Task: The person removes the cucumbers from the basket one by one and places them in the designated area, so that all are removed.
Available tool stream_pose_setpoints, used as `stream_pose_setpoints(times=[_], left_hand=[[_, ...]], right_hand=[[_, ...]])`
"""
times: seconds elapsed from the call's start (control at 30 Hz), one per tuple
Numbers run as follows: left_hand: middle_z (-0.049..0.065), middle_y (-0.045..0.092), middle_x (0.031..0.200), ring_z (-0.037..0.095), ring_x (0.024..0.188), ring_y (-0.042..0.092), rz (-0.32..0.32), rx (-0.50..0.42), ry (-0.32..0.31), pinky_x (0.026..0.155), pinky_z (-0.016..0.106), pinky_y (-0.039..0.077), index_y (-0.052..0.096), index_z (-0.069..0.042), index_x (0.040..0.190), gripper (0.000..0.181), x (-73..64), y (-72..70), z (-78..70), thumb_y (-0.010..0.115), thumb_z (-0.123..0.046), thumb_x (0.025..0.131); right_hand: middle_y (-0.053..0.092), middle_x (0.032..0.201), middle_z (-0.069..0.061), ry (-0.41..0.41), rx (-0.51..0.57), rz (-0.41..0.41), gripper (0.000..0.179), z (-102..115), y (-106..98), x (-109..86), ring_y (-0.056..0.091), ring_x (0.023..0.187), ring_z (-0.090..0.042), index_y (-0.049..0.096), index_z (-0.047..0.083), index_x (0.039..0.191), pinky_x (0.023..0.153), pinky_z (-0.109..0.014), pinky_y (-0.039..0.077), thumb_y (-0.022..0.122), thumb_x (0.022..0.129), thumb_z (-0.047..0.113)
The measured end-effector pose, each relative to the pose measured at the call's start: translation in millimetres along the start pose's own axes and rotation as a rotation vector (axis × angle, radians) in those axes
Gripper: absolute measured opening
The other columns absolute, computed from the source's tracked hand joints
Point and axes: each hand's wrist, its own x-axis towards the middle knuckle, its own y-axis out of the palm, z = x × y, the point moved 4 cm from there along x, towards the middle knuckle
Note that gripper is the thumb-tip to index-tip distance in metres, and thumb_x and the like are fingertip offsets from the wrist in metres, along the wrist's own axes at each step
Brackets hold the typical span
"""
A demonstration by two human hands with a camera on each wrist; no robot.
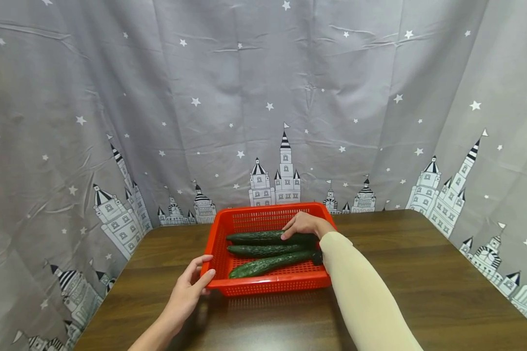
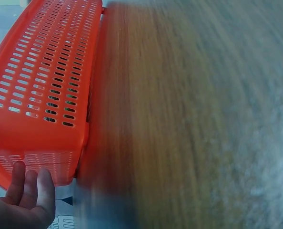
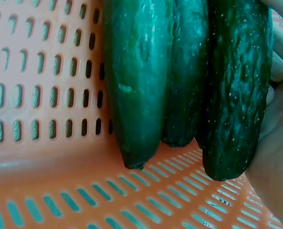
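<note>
Three dark green cucumbers lie side by side in a red slotted plastic basket (image 1: 274,281) on the table. My right hand (image 1: 306,224) reaches over them and grips the far cucumber (image 1: 254,237) near its right part, thumb on the near side. In the right wrist view this bumpy cucumber (image 3: 237,95) lies against the palm, with fingers partly hidden behind it. Beside it are the middle cucumber (image 1: 256,251) and the near cucumber (image 1: 263,264). My left hand (image 1: 189,287) holds the basket's front left corner, thumb over the rim, with fingers against the end wall in the left wrist view.
The brown wooden table (image 1: 421,273) extends to both sides of the basket. Behind it hangs a grey curtain (image 1: 228,122) printed with stars and castles, close to the basket's far side. A small black thing (image 1: 317,258) shows by the right wrist.
</note>
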Motion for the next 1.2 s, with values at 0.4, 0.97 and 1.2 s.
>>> stream_pose_setpoints(times=[0.4,0.97,1.2], left_hand=[[0.019,0.061,0.117,0.016,0.087,0.061,-0.001,0.005,-0.003,0.073,0.035,0.056,0.054,-0.018,0.137,0.04,0.6,-1.4,-0.1,0.065,-0.019,0.099],[0.02,0.061,0.113,0.017,0.085,0.061,-0.003,-0.005,-0.003,0.072,0.035,0.056,0.054,-0.019,0.136,0.04,-0.8,-0.5,1.6,0.066,-0.02,0.098],[0.02,0.061,0.113,0.016,0.085,0.06,-0.006,-0.004,0.015,0.072,0.035,0.056,0.055,-0.02,0.136,0.039,-0.3,-1.5,1.8,0.065,-0.02,0.098]], right_hand=[[0.075,0.113,-0.003,-0.041,0.003,0.004,0.035,7.1,-3.1,-0.1,0.063,0.112,-0.016,0.08,0.009,0.106,0.092,-0.032,0.054,0.086,0.077,0.028],[0.076,0.111,-0.006,-0.055,0.099,-0.022,0.032,11.3,-7.4,-0.6,0.067,0.104,-0.016,0.08,0.007,0.104,0.087,-0.032,0.056,0.086,0.077,0.024],[0.075,0.114,-0.007,-0.083,0.092,-0.042,0.033,17.3,-17.1,1.2,0.065,0.109,-0.019,0.08,0.007,0.105,0.089,-0.033,0.054,0.086,0.078,0.024]])
